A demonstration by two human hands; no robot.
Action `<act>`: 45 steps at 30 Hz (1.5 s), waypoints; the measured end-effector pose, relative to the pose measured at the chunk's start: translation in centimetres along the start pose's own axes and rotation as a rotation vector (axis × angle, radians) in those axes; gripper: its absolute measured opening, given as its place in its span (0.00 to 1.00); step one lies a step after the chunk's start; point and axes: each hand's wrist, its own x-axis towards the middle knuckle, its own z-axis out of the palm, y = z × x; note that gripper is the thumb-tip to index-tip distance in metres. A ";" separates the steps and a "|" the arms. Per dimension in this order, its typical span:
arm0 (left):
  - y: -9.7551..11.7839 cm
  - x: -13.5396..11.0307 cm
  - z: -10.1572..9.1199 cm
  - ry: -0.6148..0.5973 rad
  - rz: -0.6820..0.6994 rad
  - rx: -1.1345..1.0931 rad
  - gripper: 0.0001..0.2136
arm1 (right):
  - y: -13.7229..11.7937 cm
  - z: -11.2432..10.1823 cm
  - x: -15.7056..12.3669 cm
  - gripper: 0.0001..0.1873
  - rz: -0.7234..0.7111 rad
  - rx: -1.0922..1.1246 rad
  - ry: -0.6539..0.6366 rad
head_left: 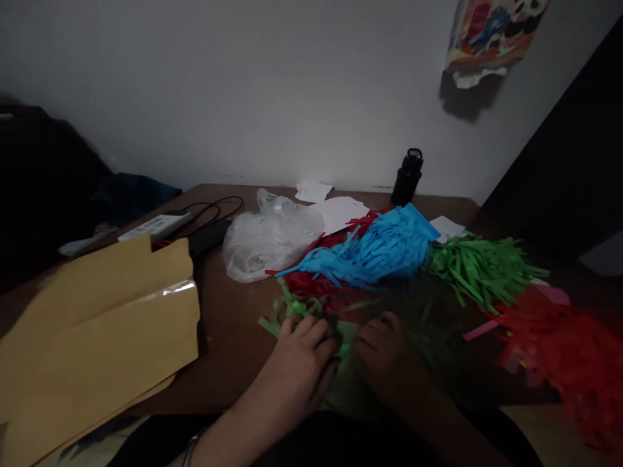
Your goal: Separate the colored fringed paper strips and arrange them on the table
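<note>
At the near edge of the table, green fringed paper (348,332) lies between my two hands, with cut strips showing beyond my left fingers. My left hand (306,353) is closed on this paper, fingers curled. My right hand (384,353), in shadow, is also closed, its fingers bent against the paper's right part. Just past my hands are dark red paper strips (311,283) and a bundle of blue fringed paper (394,243). A green fringed bundle (487,266) lies farther right, and a red fringed bundle (569,353) is at the right edge.
A crumpled clear plastic bag (272,237) sits mid-table, with white paper (341,213) behind it. Tan cardboard sheets (107,324) cover the left side. A power strip (156,226) and a black bottle (407,178) stand toward the back. A tissue pack (496,32) hangs on the wall.
</note>
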 end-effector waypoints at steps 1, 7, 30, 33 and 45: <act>-0.2 0.0 0.1 0.022 0.005 -0.003 0.05 | 0.0 0.1 0.0 0.14 0.014 0.007 -0.004; -0.7 0.0 1.1 0.104 0.094 -0.012 0.08 | -0.4 0.3 0.2 0.11 -0.020 -0.008 -0.001; 0.5 1.1 1.1 -0.005 -0.138 0.218 0.05 | 1.7 -1.6 -0.7 0.05 0.367 -0.148 -0.251; 0.1 1.0 1.7 0.074 0.029 0.226 0.05 | 1.7 -1.7 -0.6 0.07 0.304 -0.098 -0.161; 1.1 1.5 0.4 0.041 0.063 0.069 0.03 | 0.2 -0.2 0.0 0.15 -0.079 -0.208 -0.004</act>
